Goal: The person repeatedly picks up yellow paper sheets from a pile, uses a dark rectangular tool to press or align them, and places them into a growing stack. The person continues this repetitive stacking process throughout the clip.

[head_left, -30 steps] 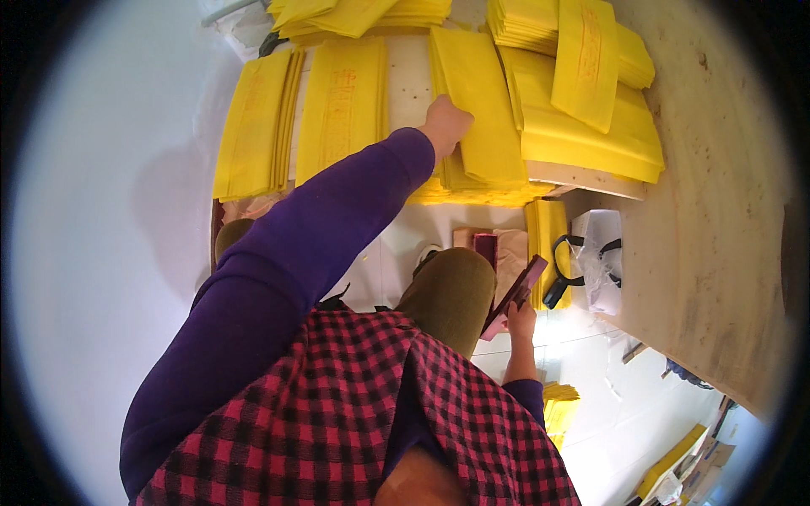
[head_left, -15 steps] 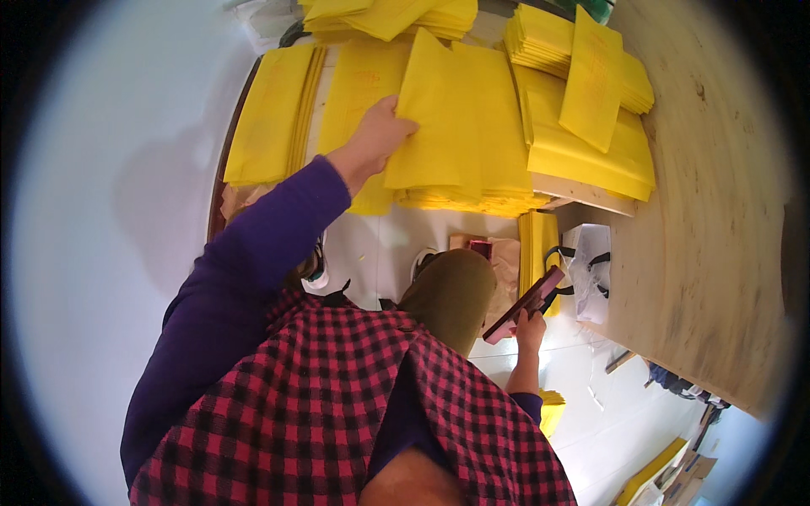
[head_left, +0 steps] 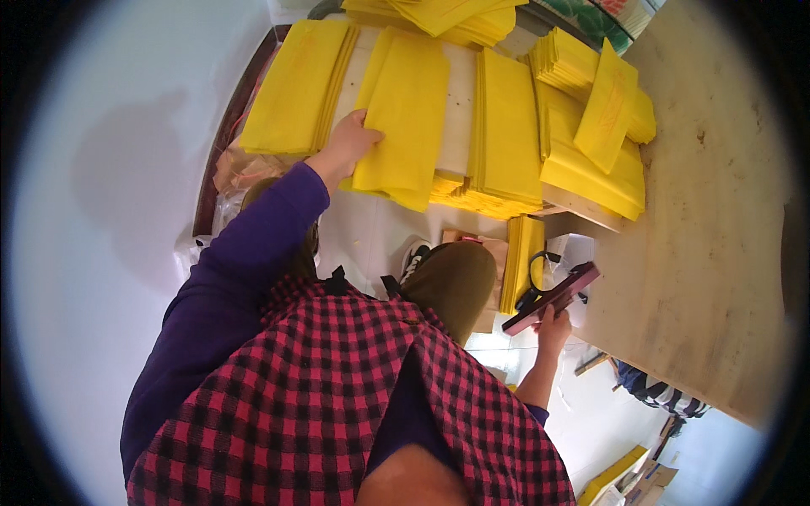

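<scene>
My left hand (head_left: 348,145) grips the near left edge of a yellow folded sheet (head_left: 403,118), thumb on top. The sheet covers whatever lies under it on the table. To its right is a stack of yellow folded sheets (head_left: 508,126), and to its left another yellow stack (head_left: 295,88). Low on the right, my right hand (head_left: 553,329) is closed around a long, flat maroon block (head_left: 553,298), held tilted. The block's exact kind cannot be made out. Beside it shows a black loop (head_left: 537,271), and I cannot tell what it belongs to.
More yellow sheets (head_left: 591,173) are piled at the table's right end, one lying askew on top. Further piles (head_left: 456,21) lie at the far edge. A tall wooden panel (head_left: 692,211) bounds the right side. Below the table stands a yellow bundle (head_left: 521,261) near a white bag (head_left: 574,249).
My left hand has moved left with the yellow sheet, away from the right stack, exposing a strip of tabletop. My right hand and the maroon block have shifted slightly right in view.
</scene>
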Demonstrator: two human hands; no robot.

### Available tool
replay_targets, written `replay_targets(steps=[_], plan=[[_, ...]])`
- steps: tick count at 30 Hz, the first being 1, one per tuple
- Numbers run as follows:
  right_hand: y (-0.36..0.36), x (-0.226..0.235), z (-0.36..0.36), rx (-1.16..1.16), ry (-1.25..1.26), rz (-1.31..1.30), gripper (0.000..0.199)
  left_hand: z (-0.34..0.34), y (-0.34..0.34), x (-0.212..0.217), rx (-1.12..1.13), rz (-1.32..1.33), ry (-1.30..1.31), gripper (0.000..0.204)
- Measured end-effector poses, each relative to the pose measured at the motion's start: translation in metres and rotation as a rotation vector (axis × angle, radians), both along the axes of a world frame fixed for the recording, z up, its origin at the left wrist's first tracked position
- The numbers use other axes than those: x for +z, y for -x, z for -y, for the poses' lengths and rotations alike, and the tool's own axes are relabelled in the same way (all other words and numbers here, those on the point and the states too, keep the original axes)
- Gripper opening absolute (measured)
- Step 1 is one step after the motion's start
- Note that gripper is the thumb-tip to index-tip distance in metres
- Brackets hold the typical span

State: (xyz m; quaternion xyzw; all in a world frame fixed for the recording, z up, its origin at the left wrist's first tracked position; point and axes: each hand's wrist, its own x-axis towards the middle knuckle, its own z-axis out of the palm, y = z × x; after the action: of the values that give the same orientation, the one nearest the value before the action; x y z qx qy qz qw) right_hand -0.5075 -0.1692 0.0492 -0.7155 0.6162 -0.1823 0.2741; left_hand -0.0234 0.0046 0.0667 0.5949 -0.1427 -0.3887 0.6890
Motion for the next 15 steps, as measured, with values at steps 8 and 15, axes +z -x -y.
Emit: replay_targets(steps=[8, 15], plan=[[-0.111, 0.16, -0.01, 0.26, 0.291, 0.074, 0.027, -0.017, 0.009, -0.018, -0.017, -0.102, 0.024, 0.032], [-0.257, 0.179, -0.03, 0.503, 0.134, 0.152, 0.029, -0.054, 0.035, -0.016, -0.161, -0.134, -0.146, 0.026]])
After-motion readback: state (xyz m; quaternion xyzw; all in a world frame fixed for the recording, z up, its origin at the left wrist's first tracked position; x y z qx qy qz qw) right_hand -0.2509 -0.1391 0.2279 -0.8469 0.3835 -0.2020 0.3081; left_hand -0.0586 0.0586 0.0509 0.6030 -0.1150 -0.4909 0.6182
